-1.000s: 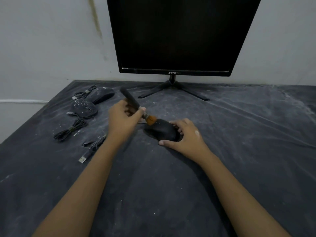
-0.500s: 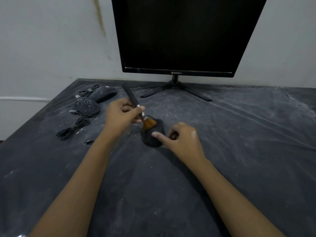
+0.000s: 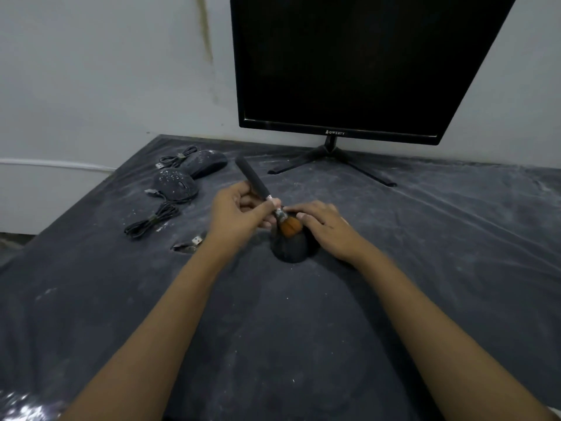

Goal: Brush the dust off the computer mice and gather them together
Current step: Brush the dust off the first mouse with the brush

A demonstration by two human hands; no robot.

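A black mouse (image 3: 290, 249) lies in the middle of the dusty table, its rounded end toward me. My left hand (image 3: 238, 215) grips a black-handled brush (image 3: 254, 180) whose orange bristles (image 3: 290, 226) rest on the mouse's top. My right hand (image 3: 326, 227) holds the mouse from its right side, fingers curled over its far end. Two more black mice lie at the back left: a dust-speckled mouse (image 3: 176, 185) and a smoother mouse (image 3: 208, 163) behind it.
A dark monitor (image 3: 358, 65) on a tripod foot (image 3: 332, 161) stands at the back against the wall. Coiled cables (image 3: 151, 221) and a USB plug (image 3: 196, 240) lie left of my hands. Dust streaks the black table cover (image 3: 440, 238).
The mouse under my hands has turned so its rounded end faces me. My right hand moved from its near side to its far right side, and the brush bristles stay on top.
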